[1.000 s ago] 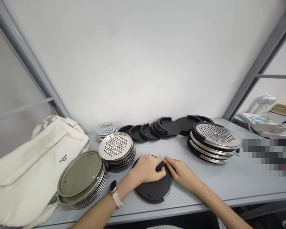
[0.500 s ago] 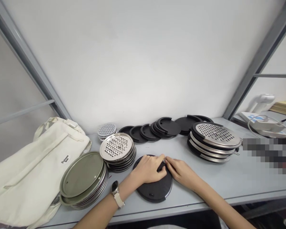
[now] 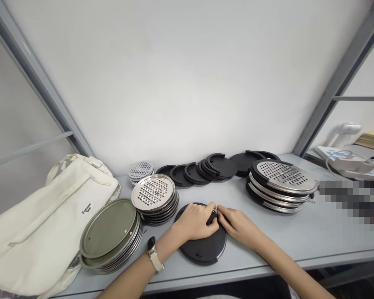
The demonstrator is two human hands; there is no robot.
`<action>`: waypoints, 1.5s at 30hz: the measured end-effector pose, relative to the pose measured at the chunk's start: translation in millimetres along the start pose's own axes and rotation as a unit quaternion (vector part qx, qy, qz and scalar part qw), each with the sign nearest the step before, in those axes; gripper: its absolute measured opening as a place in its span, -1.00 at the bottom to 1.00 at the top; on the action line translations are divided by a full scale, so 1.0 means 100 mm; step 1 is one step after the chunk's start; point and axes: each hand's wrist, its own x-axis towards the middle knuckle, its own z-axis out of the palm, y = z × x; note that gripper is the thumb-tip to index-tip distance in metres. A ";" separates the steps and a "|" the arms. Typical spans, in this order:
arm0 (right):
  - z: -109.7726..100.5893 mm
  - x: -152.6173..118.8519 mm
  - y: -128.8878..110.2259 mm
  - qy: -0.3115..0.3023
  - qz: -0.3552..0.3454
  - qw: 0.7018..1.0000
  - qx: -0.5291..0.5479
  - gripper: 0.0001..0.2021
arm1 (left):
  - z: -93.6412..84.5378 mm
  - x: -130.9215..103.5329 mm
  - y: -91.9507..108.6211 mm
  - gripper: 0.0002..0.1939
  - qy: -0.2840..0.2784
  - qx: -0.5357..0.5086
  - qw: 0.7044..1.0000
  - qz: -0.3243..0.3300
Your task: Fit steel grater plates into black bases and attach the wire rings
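A round black disc (image 3: 202, 248) with a raised partial rim lies on the table near the front edge. My left hand (image 3: 193, 221), with a watch at the wrist, rests on it from above, fingers curled at the disc's far right edge and thumb on its surface. At that same edge my right hand (image 3: 236, 223) is closed, its fingertips pinching a small shiny metal piece (image 3: 215, 211), perhaps a ring. The fingers cover most of this piece. On the left stands a stack of metal grater discs (image 3: 154, 193); behind my hands are several loose black discs (image 3: 222, 166).
Olive round plates (image 3: 109, 229) are stacked at the left, beside a cream fabric bag (image 3: 50, 220). A small grey grater stack (image 3: 141, 170) stands behind. Graters with black rims (image 3: 282, 178) are piled at the right. The grey table (image 3: 299, 236) meets a white wall.
The whole view has shifted very slightly. Both hands keep the same hold at the edge of the black disc.
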 end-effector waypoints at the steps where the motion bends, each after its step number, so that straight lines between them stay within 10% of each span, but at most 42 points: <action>1: 0.00 0.00 0.00 -0.002 0.002 1.000 0.000 -0.78 | 0.00 0.00 0.00 -0.83 0.002 0.003 1.000 0.001; 45: -0.03 0.00 0.00 -0.026 0.006 0.999 -0.024 -0.80 | 0.04 -0.01 0.00 -0.80 0.014 0.025 1.000 0.014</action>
